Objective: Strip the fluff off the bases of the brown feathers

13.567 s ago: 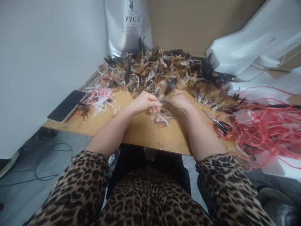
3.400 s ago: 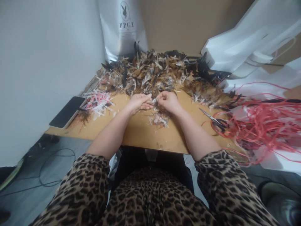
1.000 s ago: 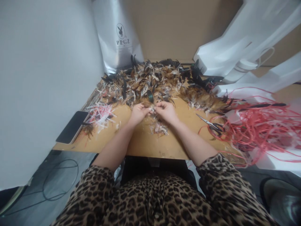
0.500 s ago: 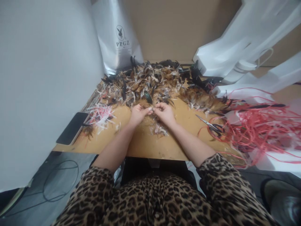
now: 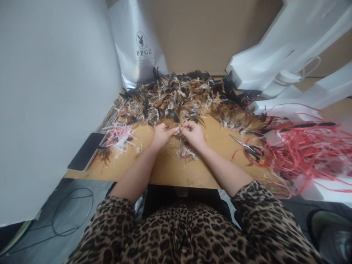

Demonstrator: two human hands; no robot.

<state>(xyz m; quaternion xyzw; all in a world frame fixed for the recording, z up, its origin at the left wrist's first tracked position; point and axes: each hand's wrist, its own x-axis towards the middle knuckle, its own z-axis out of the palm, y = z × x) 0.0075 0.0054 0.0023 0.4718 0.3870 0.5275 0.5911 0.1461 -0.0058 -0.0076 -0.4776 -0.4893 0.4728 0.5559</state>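
My left hand (image 5: 162, 135) and my right hand (image 5: 193, 135) meet above the table, thumbs and fingertips pinched together. Between them they hold a feather (image 5: 173, 116) with a dark, greenish glossy tip, which points away from me. Its lower end is hidden by the fingers. Just beyond the hands spreads a large heap of brown, black and whitish feathers (image 5: 165, 91). Small feather scraps (image 5: 187, 152) lie on the table below my right hand.
Scissors (image 5: 246, 146) lie right of my hands, beside tangled red strips (image 5: 308, 146). On the left are a phone (image 5: 86, 151) and cut white and pink strips (image 5: 119, 136). A silver bag (image 5: 140, 66) stands at the back. Brown feathers (image 5: 239, 117) lie in a row at right.
The dark-tipped feather has tilted lower and shifted slightly between the fingers. Both hands stay pinched in nearly the same place, and the view has shifted a little.
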